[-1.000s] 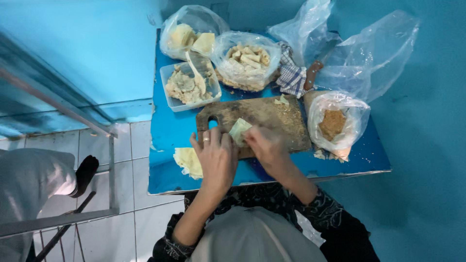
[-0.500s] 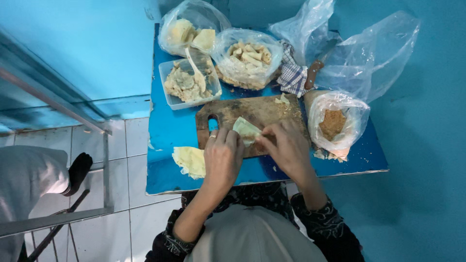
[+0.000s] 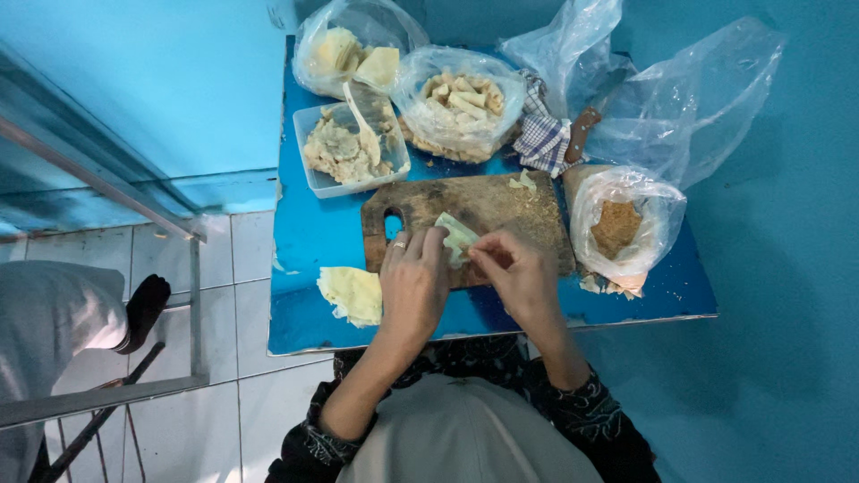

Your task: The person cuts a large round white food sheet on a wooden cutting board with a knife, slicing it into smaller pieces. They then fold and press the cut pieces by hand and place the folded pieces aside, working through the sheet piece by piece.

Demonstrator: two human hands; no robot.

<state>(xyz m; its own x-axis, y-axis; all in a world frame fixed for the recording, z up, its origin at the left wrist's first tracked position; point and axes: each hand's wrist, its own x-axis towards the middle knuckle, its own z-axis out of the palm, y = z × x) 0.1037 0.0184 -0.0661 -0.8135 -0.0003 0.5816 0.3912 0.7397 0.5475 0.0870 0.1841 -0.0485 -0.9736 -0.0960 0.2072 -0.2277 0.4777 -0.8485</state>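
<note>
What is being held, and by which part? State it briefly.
A pale folded wrapper, held over the wooden cutting board. The left hand pinches its left edge and the right hand its lower right edge, with fingertips.

At the far left of the blue table [image 3: 313, 233] sits a clear tub of pale filling [image 3: 344, 152] with a white spoon [image 3: 362, 121] — a checked cloth [image 3: 544, 143] lies farther right. A bag of brown crumbs [image 3: 622, 228] stands right.

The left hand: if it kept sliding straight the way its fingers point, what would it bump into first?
After the pale folded wrapper it pinches, the left hand would probably cross the wooden cutting board and reach the bag of filled rolls; depth is uncertain.
</note>
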